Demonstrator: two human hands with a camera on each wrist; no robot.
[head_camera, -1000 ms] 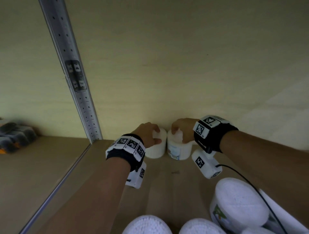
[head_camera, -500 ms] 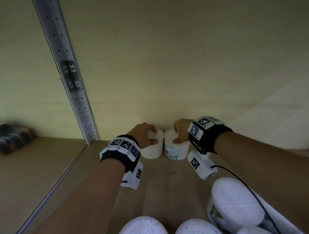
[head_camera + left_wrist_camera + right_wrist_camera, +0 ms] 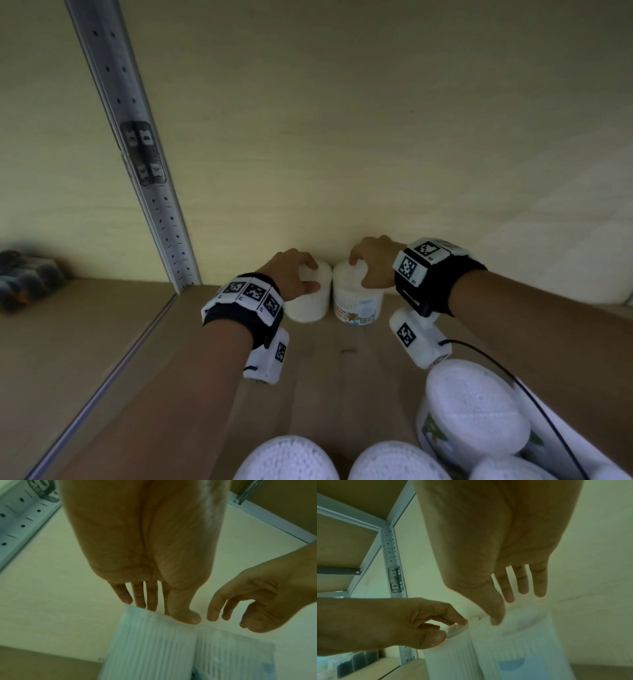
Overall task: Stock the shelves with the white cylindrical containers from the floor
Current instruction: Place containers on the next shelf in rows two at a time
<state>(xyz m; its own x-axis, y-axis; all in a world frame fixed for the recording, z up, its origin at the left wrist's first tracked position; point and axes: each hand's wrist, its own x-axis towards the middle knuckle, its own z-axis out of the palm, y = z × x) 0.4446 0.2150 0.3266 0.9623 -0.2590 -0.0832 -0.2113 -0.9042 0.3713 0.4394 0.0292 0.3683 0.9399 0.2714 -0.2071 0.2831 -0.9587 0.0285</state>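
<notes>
Two white ribbed cylindrical containers stand side by side at the back of the shelf, against the wall. My left hand (image 3: 313,275) holds the left container (image 3: 308,305) by its lid, fingers over the top and thumb on the near rim (image 3: 436,638). My right hand (image 3: 359,272) hovers over the right container (image 3: 356,301), which has a blue label. Its fingers (image 3: 523,582) hang relaxed and straight above the lid, and only the thumb tip (image 3: 494,622) touches the rim. In the left wrist view a gap shows between the right hand (image 3: 228,618) and that container (image 3: 231,653).
A perforated metal upright (image 3: 144,171) divides this bay from the one on the left, where dark packets (image 3: 27,277) lie. Several more white containers (image 3: 476,414) sit at the front right of the shelf board (image 3: 342,370). A cable runs from my right wrist.
Both hands and the two containers stay at the back wall. My right hand's hold on the lid looks looser than before.
</notes>
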